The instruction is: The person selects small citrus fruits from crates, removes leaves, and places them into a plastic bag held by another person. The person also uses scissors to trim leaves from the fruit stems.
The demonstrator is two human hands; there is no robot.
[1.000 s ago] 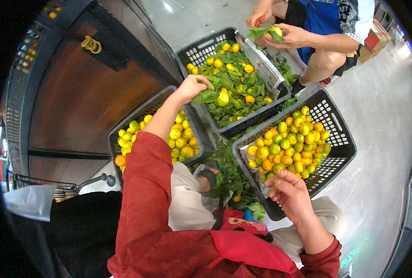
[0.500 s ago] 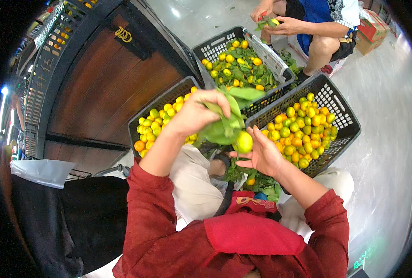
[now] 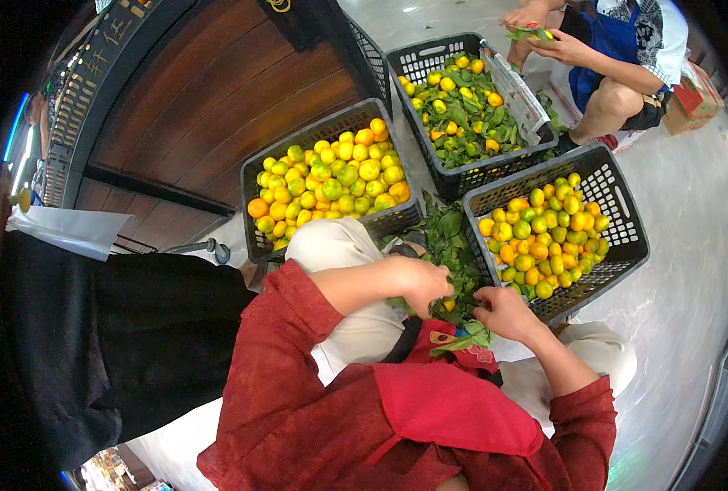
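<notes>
My left hand is low between my knees with fingers curled; what they hold, if anything, is hidden. Beside it, my right hand has bent fingers close to leafy sprigs, their contents unclear. A small orange fruit shows among leaves between the hands. Fallen leaves cover the gap between the crates. A black crate of yellow-green citrus stands left of this gap, and another stands right of it. Behind them is a black crate of leafy fruit.
A co-worker crouches at upper right, handling a leafy fruit, beside a cardboard box. A wooden panel in a dark frame stands left. Black cloth and a translucent plastic sheet lie at my left.
My left hand came from the back crate toward my right with a leafy fruit, then both hands dropped between my knees; that fruit is no longer clearly visible. The view has shifted.
</notes>
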